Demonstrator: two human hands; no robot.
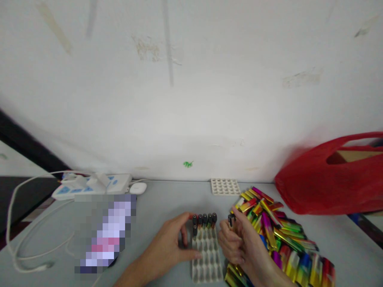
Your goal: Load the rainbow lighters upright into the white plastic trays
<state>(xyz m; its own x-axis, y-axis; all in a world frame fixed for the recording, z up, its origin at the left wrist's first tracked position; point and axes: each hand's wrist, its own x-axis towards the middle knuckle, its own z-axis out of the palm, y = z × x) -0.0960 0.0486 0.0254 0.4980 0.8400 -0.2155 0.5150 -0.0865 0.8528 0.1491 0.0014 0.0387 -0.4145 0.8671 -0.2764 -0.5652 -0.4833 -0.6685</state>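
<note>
Black-topped piece [231,218]: one, roughly upright at the right edge of the white tray [207,275], in no compartment; lower body largely hidden by fingers.
Handling: judged light and stiff, its sides probably smooth enough to slip; best taken by the sides below the black top, which seemed the part to spare from knocks.
Right hand [235,241]: clenched round that piece, fingers curled inward, thumb raised beside its top.
Left hand [175,233]: thumb and fingers parted along the tray's left side, thumb over the edge, fingertips near the far corner; nothing seen in its grasp; pressure on the tray could not be told.
Tray contents: six similar pieces [205,219] standing, five across the far row, one leftmost in the second.
Metallic-coloured pieces [269,231]: heaped right of the tray on the grey table [167,203].
</note>
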